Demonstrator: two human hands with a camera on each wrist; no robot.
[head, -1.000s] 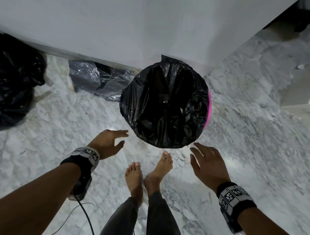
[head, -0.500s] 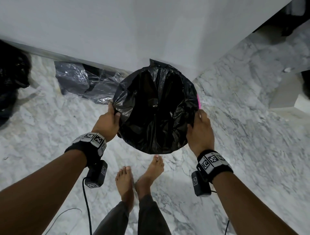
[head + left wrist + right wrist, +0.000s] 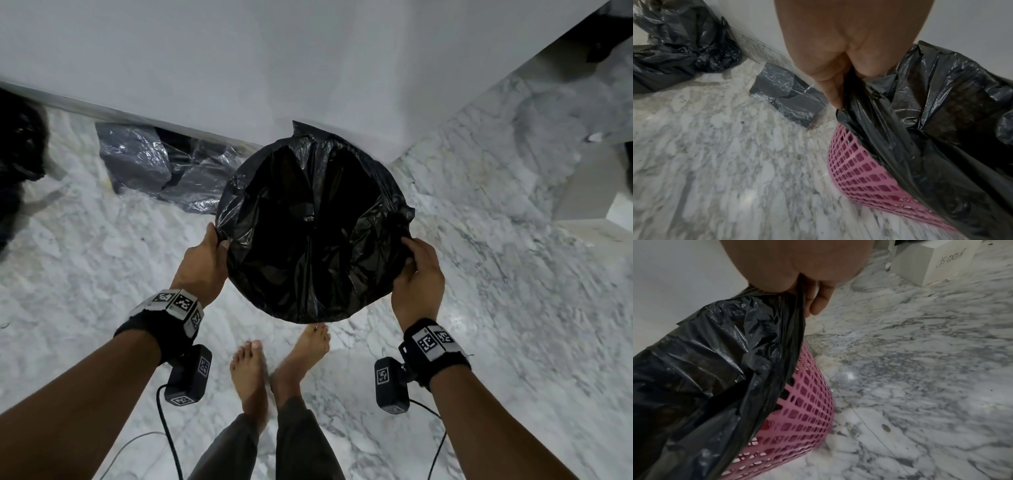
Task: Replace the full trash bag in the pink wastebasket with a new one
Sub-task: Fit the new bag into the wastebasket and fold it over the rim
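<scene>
A black trash bag (image 3: 315, 229) lines the pink mesh wastebasket (image 3: 861, 175), its edge folded over the rim and hiding the basket from above. My left hand (image 3: 209, 253) pinches the bag's edge (image 3: 840, 110) at the left side of the rim. At the right side my right hand (image 3: 416, 274) grips the overhanging bag edge (image 3: 795, 318), thumb on top and fingers underneath. Pink mesh (image 3: 803, 417) shows below the black plastic. The basket stands on the marble floor against a white wall.
A full, tied black bag (image 3: 674, 53) lies by the wall at far left. A pack of folded grey bags in clear wrap (image 3: 161, 174) lies left of the basket. My bare feet (image 3: 274, 366) stand just before it. A white block (image 3: 931, 261) sits at right.
Both hands came forward from open above the floor to the basket's rim and took hold of the bag's edge on either side. The view moved closer to the basket.
</scene>
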